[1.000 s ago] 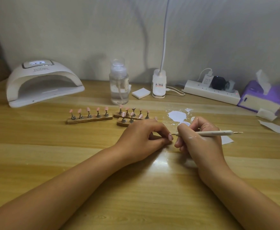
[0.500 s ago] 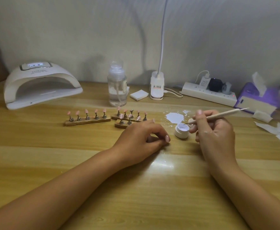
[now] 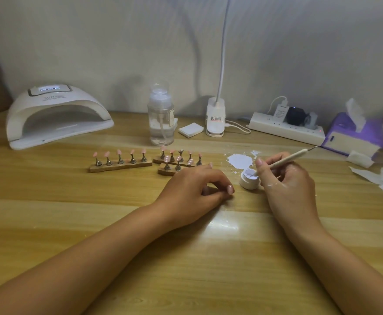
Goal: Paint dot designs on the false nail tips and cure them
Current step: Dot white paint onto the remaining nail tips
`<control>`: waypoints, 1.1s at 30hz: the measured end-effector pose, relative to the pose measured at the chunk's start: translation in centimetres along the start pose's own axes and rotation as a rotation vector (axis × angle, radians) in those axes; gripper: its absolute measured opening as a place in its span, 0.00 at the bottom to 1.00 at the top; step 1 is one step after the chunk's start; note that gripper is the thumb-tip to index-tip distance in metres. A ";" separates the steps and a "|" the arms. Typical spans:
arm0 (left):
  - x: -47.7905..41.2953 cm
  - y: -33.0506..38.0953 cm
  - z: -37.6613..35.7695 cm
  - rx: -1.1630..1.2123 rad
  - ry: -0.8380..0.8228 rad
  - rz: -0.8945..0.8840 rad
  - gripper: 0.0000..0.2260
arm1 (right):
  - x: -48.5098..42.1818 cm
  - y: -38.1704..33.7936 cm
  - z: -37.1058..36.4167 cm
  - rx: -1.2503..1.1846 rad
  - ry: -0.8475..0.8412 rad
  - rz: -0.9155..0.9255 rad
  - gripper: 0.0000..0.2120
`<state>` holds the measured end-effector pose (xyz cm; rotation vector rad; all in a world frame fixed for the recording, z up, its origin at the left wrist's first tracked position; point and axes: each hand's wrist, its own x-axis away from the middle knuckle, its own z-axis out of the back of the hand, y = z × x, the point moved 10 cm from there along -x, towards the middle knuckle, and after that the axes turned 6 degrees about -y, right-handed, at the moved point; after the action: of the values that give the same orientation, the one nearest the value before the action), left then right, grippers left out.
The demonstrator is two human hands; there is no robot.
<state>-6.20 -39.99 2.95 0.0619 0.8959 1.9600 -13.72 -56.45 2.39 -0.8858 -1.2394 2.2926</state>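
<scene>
My right hand [image 3: 288, 185] grips a white dotting tool [image 3: 286, 159], and the tool's tip dips into a small open white paint pot [image 3: 249, 178]. My left hand [image 3: 195, 189] rests on the table just left of the pot, its fingers and thumb curled round a small false nail tip that is mostly hidden. Pink nail tips stand on metal holders on three wooden strips: one strip [image 3: 120, 165] to the left, and two strips [image 3: 174, 161] just beyond my left hand. The white curing lamp [image 3: 56, 117] stands at the back left with its display lit.
A white paint smear [image 3: 240, 160] lies on the table behind the pot. A clear pump bottle [image 3: 161, 119], a white pad [image 3: 190, 130], a lamp base [image 3: 215, 119], a power strip [image 3: 286, 129] and a purple tissue box [image 3: 351, 135] line the back. Paper scraps [image 3: 381, 178] lie at right.
My right hand moved the dotting tool away from my left hand's fingertips, rightward to the paint pot, and lowered its tip into the paint. My left hand stayed put.
</scene>
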 end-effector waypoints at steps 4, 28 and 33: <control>0.0 -0.1 -0.3 0.023 -0.019 0.006 0.05 | 0.0 -0.4 0.4 -0.056 0.035 0.029 0.10; -0.1 -0.4 -0.3 -0.005 -0.005 -0.019 0.05 | 2.6 -0.8 -3.2 -0.452 -0.150 -0.187 0.15; -0.1 -0.5 -0.3 0.011 -0.006 -0.010 0.05 | 2.5 -0.7 -3.4 -0.443 -0.165 -0.191 0.15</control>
<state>-5.89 -40.04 2.46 0.0695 0.9007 1.9448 -13.23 -52.53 0.77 -0.6838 -1.8639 2.0055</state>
